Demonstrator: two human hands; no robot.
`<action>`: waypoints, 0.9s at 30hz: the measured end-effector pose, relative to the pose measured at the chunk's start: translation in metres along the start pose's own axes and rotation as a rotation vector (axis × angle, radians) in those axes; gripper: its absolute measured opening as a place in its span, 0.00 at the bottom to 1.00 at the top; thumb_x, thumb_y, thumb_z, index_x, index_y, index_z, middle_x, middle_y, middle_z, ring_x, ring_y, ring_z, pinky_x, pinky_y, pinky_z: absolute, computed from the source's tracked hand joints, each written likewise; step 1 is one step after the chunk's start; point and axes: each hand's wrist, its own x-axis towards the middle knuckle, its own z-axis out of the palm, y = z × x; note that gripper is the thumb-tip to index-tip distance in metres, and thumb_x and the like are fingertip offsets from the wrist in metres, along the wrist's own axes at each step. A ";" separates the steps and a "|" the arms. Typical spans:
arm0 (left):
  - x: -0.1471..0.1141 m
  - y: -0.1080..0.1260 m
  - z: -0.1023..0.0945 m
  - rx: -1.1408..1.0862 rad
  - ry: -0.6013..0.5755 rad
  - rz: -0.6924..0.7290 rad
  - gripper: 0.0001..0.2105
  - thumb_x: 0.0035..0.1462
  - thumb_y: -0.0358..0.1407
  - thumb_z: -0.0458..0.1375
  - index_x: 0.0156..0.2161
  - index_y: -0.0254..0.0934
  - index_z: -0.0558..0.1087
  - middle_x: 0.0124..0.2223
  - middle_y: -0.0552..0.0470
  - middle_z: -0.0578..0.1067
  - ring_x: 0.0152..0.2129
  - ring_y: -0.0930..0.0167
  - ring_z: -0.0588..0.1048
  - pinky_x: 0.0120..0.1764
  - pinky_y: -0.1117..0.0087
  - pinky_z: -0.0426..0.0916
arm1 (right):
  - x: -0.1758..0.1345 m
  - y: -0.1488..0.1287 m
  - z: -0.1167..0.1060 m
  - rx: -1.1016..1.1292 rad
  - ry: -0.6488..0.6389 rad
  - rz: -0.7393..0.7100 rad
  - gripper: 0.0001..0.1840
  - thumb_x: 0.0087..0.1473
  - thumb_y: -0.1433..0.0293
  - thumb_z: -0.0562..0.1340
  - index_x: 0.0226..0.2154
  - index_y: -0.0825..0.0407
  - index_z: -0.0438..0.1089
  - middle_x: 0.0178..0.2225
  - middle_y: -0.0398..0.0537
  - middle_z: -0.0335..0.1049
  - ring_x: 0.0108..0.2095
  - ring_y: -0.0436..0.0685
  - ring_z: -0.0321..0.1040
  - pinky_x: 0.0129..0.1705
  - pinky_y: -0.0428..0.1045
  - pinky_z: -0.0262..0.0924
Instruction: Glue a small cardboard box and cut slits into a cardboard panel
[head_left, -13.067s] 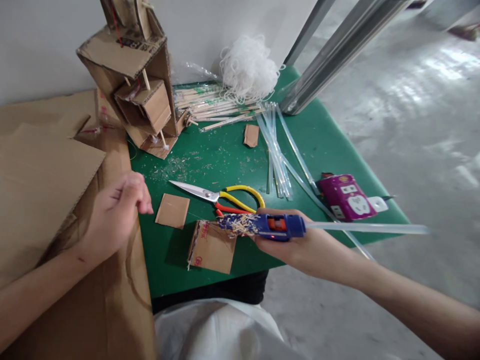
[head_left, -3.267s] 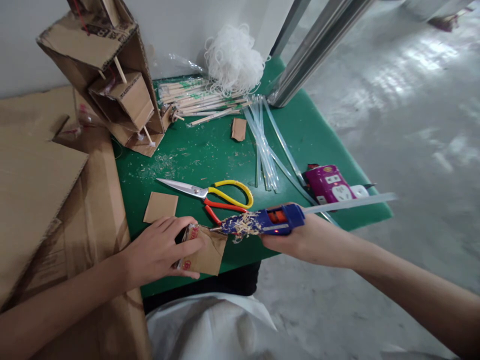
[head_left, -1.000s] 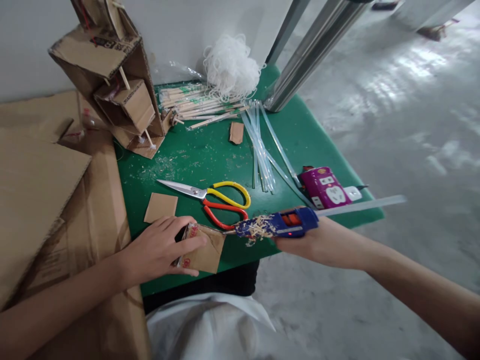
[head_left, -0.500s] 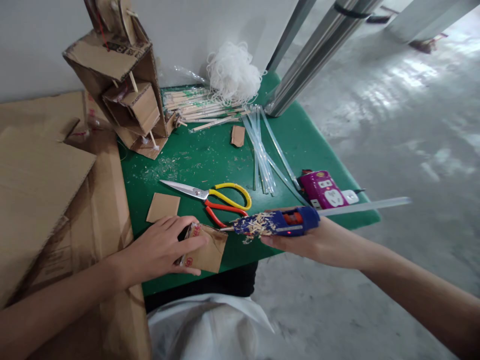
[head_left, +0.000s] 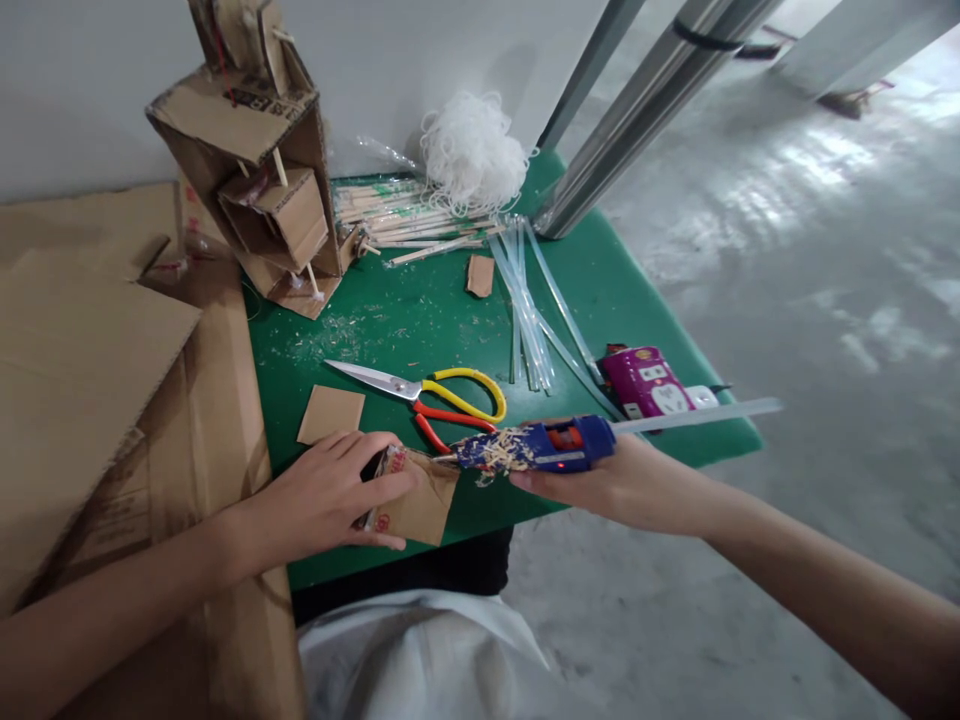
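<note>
My left hand (head_left: 352, 492) grips a small cardboard box (head_left: 424, 503) near the front edge of the green table, fingers over its top and side. In my right hand (head_left: 600, 482) is a blue glue gun (head_left: 536, 447), its front covered in pale wood-like bits and a clear glue stick (head_left: 705, 413) jutting from its back. The nozzle tip meets the upper edge of the box, though whether glue comes out I cannot tell. Just beyond lie scissors (head_left: 416, 390) with yellow and red handles and a square cardboard piece (head_left: 331, 414).
A cardboard model (head_left: 262, 170) stands at the back left, beside large cardboard sheets (head_left: 82, 330). Wooden sticks (head_left: 405, 210), a white string bundle (head_left: 476, 150), loose glue sticks (head_left: 529, 310), a cardboard scrap (head_left: 479, 275) and a purple power socket (head_left: 649, 380) occupy the table. A metal pole (head_left: 630, 120) rises behind.
My right hand has brought the glue gun slightly left, its nozzle further over the box's edge. The left hand keeps its grip on the box. The whole view has shifted a little.
</note>
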 end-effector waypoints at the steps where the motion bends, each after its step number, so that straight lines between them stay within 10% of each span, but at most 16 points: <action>1: 0.000 0.000 0.000 0.004 0.001 0.000 0.25 0.59 0.56 0.65 0.53 0.41 0.73 0.55 0.40 0.70 0.47 0.59 0.73 0.50 0.58 0.72 | 0.000 0.002 0.000 -0.001 -0.002 -0.021 0.18 0.65 0.59 0.58 0.39 0.50 0.81 0.38 0.49 0.83 0.34 0.58 0.76 0.37 0.51 0.73; 11: 0.001 0.000 0.000 0.024 0.005 0.026 0.25 0.60 0.56 0.64 0.53 0.39 0.73 0.54 0.38 0.70 0.48 0.57 0.74 0.50 0.56 0.73 | 0.006 -0.018 -0.004 0.290 -0.063 0.286 0.28 0.54 0.46 0.63 0.40 0.53 0.80 0.38 0.50 0.82 0.37 0.62 0.74 0.39 0.53 0.71; 27: 0.000 0.000 0.002 0.039 -0.001 0.028 0.25 0.60 0.55 0.65 0.53 0.39 0.72 0.55 0.38 0.70 0.48 0.56 0.74 0.49 0.56 0.72 | 0.013 -0.014 0.003 0.270 0.028 0.139 0.22 0.58 0.51 0.65 0.43 0.51 0.80 0.39 0.48 0.83 0.37 0.61 0.77 0.40 0.51 0.74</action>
